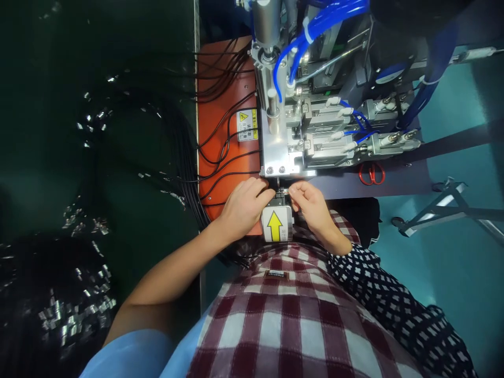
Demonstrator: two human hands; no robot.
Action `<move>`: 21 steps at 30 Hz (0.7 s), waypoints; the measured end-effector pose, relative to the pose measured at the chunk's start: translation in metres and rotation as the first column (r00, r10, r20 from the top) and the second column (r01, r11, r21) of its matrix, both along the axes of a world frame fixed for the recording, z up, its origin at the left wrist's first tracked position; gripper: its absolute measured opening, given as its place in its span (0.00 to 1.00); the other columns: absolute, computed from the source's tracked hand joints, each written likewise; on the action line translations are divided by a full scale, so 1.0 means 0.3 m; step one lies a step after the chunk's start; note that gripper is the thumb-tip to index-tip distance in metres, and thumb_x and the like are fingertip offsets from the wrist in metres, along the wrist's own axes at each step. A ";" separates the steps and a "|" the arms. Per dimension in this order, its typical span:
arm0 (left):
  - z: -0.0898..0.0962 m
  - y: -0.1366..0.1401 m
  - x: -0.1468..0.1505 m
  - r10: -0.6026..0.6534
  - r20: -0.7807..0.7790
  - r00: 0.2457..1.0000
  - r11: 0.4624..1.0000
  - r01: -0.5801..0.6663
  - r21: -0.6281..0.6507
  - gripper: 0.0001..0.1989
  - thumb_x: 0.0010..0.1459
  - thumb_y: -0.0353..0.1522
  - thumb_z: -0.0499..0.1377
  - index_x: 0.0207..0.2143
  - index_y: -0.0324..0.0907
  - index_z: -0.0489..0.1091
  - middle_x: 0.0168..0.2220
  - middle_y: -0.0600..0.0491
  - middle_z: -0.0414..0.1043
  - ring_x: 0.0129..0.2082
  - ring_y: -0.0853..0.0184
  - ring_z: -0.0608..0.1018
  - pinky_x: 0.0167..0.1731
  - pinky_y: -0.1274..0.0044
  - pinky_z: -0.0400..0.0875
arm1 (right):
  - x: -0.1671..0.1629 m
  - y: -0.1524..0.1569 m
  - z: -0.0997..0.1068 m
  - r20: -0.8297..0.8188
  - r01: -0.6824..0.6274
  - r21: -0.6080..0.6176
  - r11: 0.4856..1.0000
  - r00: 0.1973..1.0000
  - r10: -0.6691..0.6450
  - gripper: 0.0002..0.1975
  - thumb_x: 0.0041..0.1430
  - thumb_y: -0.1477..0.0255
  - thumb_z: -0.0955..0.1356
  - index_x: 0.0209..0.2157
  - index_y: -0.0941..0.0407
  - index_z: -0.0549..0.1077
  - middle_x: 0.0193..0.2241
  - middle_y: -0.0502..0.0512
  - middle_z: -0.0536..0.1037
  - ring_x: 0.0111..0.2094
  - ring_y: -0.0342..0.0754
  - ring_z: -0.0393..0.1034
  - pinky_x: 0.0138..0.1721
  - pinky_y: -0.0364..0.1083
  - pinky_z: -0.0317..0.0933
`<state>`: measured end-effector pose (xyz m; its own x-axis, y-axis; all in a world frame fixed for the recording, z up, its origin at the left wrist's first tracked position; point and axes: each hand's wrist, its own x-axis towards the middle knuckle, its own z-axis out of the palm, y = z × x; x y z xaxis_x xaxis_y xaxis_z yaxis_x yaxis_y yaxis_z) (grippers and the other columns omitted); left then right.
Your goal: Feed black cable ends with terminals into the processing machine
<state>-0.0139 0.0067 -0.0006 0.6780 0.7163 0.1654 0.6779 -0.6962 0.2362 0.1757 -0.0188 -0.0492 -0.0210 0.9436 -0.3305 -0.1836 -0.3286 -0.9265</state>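
Note:
My right hand (313,206) pinches a small shiny metal cable connector (284,191) at the near end of the machine's feed track. Across the track, my left hand (244,206) is closed, its thumb and curled fingers at the left side of the track; what they grip is hidden. One black cable (214,203) runs over the orange plate towards that hand. Just below both hands sits a white label with a yellow arrow (274,226) pointing at the machine. Right ahead stands the metal press head (271,144) of the machine.
Several black cables (220,152) cross the orange plate (212,121) into the machine. A thick bundle of cables (185,142) hangs at its left, and shiny connector ends (73,315) lie in a heap at lower left. Red-handled scissors (371,174) rest right of the machine. Blue air tubes (338,16) run overhead.

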 end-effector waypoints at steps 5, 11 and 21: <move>0.024 -0.053 0.002 0.048 -0.177 0.983 0.998 -0.053 -0.023 0.17 0.64 0.24 0.48 0.52 0.37 0.69 0.39 0.44 0.71 0.36 0.60 0.71 0.35 0.70 0.68 | 0.007 0.003 0.001 -0.023 -0.030 -0.010 1.000 0.999 0.029 0.16 0.57 0.57 0.71 0.29 0.55 0.68 0.17 0.43 0.66 0.19 0.39 0.58 0.23 0.42 0.52; 0.046 -0.042 0.037 0.036 -0.109 0.993 0.976 -0.058 -0.209 0.17 0.65 0.27 0.48 0.52 0.38 0.69 0.44 0.45 0.71 0.40 0.61 0.71 0.40 0.71 0.70 | 0.006 0.009 0.000 -0.012 -0.027 0.000 1.000 1.000 0.027 0.16 0.57 0.58 0.70 0.28 0.55 0.68 0.17 0.43 0.65 0.19 0.39 0.57 0.24 0.43 0.53; -0.017 -0.058 0.060 0.104 0.000 0.995 0.987 -0.103 -0.127 0.18 0.65 0.26 0.46 0.52 0.38 0.71 0.42 0.46 0.72 0.39 0.62 0.71 0.39 0.72 0.69 | 0.007 -0.010 0.006 0.322 -0.045 0.153 0.987 0.947 -0.007 0.12 0.63 0.62 0.66 0.30 0.54 0.67 0.20 0.45 0.65 0.21 0.41 0.58 0.24 0.43 0.53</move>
<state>0.0042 -0.0108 -0.0057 0.5983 0.7979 0.0732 0.7428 -0.5866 0.3226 0.1778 -0.0218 -0.0473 0.0433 0.9843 -0.1710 0.1365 -0.1754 -0.9750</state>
